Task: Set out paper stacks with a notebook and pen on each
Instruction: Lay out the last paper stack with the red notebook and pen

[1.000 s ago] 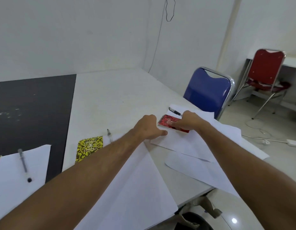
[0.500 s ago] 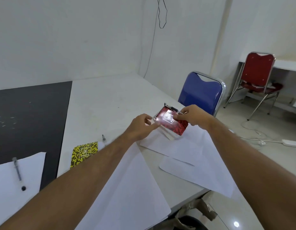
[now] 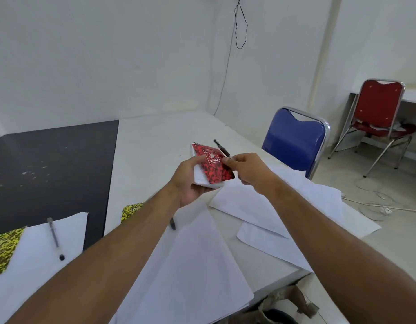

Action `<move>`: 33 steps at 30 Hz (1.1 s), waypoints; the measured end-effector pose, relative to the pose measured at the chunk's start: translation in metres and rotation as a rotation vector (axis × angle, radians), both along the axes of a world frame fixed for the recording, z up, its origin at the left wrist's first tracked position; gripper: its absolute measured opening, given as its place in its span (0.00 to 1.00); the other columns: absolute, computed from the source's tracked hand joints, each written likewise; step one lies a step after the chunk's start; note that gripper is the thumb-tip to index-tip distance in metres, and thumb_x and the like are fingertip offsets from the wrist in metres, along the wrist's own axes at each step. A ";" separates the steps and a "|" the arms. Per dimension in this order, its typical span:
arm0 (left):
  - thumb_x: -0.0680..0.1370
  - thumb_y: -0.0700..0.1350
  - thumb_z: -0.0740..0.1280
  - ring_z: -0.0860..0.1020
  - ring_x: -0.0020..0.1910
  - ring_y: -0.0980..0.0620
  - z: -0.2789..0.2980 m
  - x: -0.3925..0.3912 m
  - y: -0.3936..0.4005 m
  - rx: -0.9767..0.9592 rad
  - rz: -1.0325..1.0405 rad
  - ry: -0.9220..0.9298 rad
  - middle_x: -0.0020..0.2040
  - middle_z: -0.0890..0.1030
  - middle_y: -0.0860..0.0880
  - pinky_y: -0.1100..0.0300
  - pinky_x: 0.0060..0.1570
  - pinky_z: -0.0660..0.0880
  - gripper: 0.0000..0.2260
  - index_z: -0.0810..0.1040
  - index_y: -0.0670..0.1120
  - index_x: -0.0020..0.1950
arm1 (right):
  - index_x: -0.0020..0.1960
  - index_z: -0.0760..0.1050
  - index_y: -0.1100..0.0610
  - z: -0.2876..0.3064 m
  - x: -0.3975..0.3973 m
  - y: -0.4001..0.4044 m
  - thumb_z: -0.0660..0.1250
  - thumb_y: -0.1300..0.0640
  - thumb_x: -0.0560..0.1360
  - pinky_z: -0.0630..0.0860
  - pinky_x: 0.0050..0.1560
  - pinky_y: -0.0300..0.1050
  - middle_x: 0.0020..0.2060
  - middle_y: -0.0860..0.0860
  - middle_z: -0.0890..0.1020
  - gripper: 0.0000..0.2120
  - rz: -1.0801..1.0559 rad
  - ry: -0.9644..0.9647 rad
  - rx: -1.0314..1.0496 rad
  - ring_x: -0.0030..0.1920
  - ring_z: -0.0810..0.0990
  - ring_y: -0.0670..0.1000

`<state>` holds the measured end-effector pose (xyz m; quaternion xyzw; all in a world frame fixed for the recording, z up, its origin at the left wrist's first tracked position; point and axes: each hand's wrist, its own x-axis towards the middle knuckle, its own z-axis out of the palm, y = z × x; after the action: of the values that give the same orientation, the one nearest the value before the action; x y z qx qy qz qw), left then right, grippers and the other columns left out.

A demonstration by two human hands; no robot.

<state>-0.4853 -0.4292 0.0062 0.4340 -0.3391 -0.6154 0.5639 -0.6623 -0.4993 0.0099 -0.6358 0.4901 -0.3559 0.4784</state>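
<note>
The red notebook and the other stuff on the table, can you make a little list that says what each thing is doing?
red notebook: lifted off the table, held by both hands
left hand: grips the notebook from below
right hand: pinches a black pen against the notebook's cover
right paper stack: lies on the white table, nothing on it
middle paper stack: yellow notebook and a pen, partly hidden by the arm
left paper stack: yellow notebook and a pen lie on it

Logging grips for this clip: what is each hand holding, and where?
Left hand holds the red notebook from beneath, thumb on its left edge. Right hand pinches the pen at its lower end.
</note>
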 end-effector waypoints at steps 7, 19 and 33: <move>0.79 0.58 0.67 0.82 0.55 0.32 -0.002 0.059 0.027 0.177 -0.101 -0.151 0.61 0.82 0.34 0.30 0.63 0.73 0.24 0.76 0.45 0.70 | 0.57 0.78 0.61 0.022 0.018 0.009 0.60 0.59 0.83 0.56 0.22 0.36 0.43 0.55 0.85 0.10 0.118 -0.409 0.351 0.25 0.60 0.45; 0.84 0.59 0.58 0.83 0.55 0.28 0.002 0.101 0.062 0.261 -0.038 -0.042 0.57 0.83 0.30 0.36 0.51 0.82 0.27 0.72 0.39 0.71 | 0.46 0.76 0.64 -0.010 0.063 0.041 0.67 0.62 0.79 0.75 0.26 0.43 0.40 0.58 0.80 0.05 -0.021 0.075 0.243 0.30 0.79 0.55; 0.85 0.59 0.57 0.81 0.58 0.26 0.002 0.083 0.052 0.230 -0.010 -0.018 0.62 0.80 0.29 0.34 0.61 0.76 0.24 0.74 0.41 0.67 | 0.39 0.75 0.60 -0.018 0.028 0.049 0.77 0.47 0.71 0.78 0.36 0.45 0.37 0.54 0.81 0.18 0.047 0.722 -0.245 0.37 0.79 0.52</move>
<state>-0.4027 -0.3771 0.0084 0.4996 -0.2737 -0.6491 0.5042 -0.6343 -0.4507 -0.0085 -0.7839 0.5661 -0.1540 0.2035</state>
